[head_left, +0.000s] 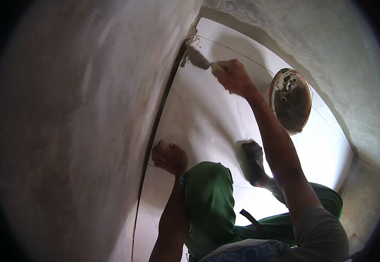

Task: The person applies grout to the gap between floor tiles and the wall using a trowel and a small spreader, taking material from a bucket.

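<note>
My right hand [234,77] is closed round the handle of a small trowel [197,57], reaching forward toward the far left corner of the floor. The trowel's blade, somewhat blurred, is at a smear of wet mortar [193,43] along the gap between the tiles and the left wall. My left hand [169,157] rests on the pale tiled floor [198,126] close to that wall, fingers spread, holding nothing. To the right of my right forearm stands a round bucket [291,100] with grey mortar inside and crusted on its rim.
A rough plastered wall [89,109] rises close on the left, with a dark gap [163,102] at its foot. Another plastered wall [329,52] curves along the far and right side. My foot [254,161] and green-trousered knee [208,192] are on the floor between my arms.
</note>
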`<state>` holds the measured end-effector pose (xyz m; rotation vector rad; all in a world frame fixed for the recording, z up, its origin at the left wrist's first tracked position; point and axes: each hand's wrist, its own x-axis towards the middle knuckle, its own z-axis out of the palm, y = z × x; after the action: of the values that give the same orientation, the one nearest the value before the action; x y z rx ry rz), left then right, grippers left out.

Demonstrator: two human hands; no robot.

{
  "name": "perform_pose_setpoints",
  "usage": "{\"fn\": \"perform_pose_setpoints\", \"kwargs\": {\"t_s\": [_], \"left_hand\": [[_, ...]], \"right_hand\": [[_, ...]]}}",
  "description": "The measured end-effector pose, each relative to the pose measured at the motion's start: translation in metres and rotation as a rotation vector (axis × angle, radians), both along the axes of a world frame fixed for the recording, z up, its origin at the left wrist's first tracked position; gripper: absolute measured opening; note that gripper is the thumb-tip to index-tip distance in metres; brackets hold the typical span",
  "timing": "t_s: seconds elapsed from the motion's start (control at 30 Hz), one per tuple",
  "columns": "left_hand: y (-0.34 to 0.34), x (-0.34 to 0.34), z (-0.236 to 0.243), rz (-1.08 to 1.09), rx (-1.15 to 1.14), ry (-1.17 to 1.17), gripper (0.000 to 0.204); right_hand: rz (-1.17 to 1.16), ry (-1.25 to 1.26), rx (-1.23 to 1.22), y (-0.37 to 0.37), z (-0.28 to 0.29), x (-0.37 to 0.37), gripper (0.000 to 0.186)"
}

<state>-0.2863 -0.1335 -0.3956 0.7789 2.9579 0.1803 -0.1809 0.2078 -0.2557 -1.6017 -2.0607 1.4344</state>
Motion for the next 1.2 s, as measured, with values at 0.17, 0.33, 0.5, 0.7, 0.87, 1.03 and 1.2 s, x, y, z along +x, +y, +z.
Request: {"fn": "perform_pose_setpoints", "kwargs": {"t_s": [0.17, 0.33, 0.5, 0.7, 0.87, 1.03, 1.2], "left_hand": [[0.01, -0.002, -0.002, -0.035, -0.045, -0.005, 0.042], [0.004, 0.0, -0.007, -0.025, -0.045, 0.007, 0.042], [0.01, 0.003, -0.007, -0.052, -0.028, 0.004, 0.043], [0.005, -0.008, 0.012, 0.003, 0.032, -0.055, 0.043], [0.016, 0.005, 0.029, 0.03, 0.031, -0.134, 0.042], [0.014, -0.003, 0.026, 0.013, 0.083, -0.082, 0.042], [0.021, -0.012, 0.03, -0.043, 0.087, -0.088, 0.042]], "right_hand": [[-0.127, -0.049, 0.274, 0.072, -0.052, -0.01, 0.037], [-0.126, -0.075, 0.05, 0.098, -0.043, -0.025, 0.04], [0.194, -0.149, 0.143, 0.074, -0.031, -0.002, 0.036], [-0.01, -0.013, -0.05, 0.043, 0.005, 0.004, 0.035], [-0.065, -0.117, 0.349, 0.082, -0.055, -0.015, 0.032], [-0.254, -0.199, 0.357, 0.101, -0.088, -0.055, 0.028], [-0.171, -0.266, 0.379, 0.076, -0.083, -0.058, 0.03]]}}
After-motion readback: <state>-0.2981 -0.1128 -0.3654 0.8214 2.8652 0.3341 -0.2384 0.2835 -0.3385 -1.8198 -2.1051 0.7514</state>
